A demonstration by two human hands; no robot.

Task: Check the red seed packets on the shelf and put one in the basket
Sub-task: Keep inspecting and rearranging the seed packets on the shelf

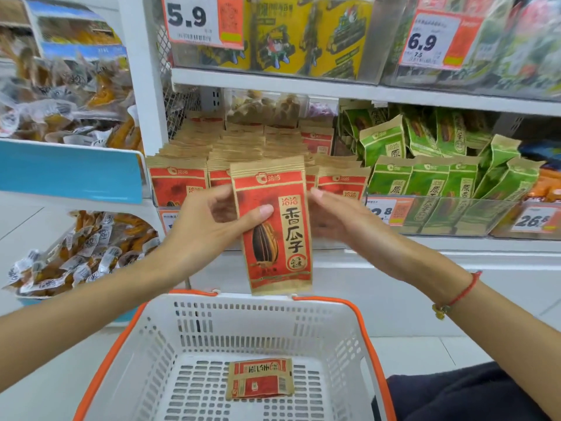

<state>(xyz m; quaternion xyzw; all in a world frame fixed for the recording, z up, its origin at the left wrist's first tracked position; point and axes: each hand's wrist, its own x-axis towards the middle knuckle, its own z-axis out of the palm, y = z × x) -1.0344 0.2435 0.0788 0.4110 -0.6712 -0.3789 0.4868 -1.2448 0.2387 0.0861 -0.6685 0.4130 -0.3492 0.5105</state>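
Note:
My left hand [212, 226] pinches a red seed packet [285, 238] upright in front of the shelf, thumb on its face and fingers behind. My right hand [340, 220] sits just right of the packet with fingers relaxed, near its edge; contact is unclear. Behind it stand rows of the same red seed packets [179, 183] on the middle shelf. Below, a white basket [343, 338] with orange rim holds one small red packet [259, 378] lying flat on its floor.
Green seed packets [425, 177] fill the shelf to the right behind a clear plastic rail with price tags [532, 220]. Yellow snack bags [303, 34] sit on the shelf above. Bins of wrapped snacks [76, 253] stand at the left. White floor surrounds the basket.

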